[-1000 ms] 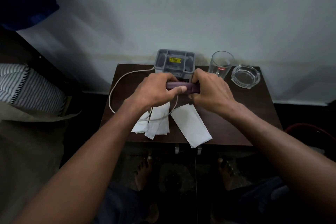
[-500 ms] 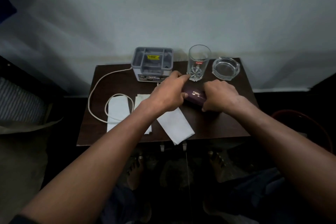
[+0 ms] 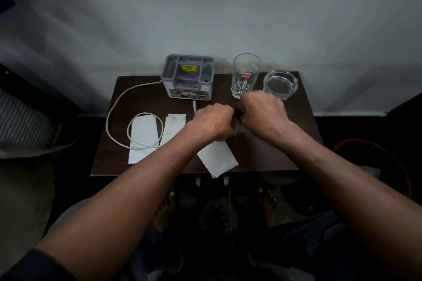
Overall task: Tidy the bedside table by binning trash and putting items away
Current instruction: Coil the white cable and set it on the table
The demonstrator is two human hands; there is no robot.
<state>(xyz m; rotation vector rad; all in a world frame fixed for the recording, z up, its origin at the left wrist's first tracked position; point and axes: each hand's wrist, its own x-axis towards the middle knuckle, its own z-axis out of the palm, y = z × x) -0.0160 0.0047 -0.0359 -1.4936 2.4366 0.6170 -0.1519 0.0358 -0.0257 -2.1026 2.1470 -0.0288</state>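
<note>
Both hands low over the desk (image 3: 296, 125), knuckles nearly touching, just in front of the drinking glass (image 3: 246, 75). Left hand (image 3: 211, 122) and right hand (image 3: 262, 113) both curled around a small dark item (image 3: 236, 113) between them; only a sliver shows, can't name it from this view, and can't tell if either grip is actually clamped on it. Step in hand, my read: dealing with that item, putting it away. Still out: three white paper sheets, left (image 3: 142, 138), middle (image 3: 172, 126), right (image 3: 218, 158) overhanging the front edge; white cable (image 3: 118, 100) looped over the left sheet. Grey organizer box (image 3: 188, 75) at the back, glass ashtray (image 3: 280, 83) right of the glass. Next probably stow the item, then papers to the red bin (image 3: 392, 157) on the floor at right; lift the cable first
</note>
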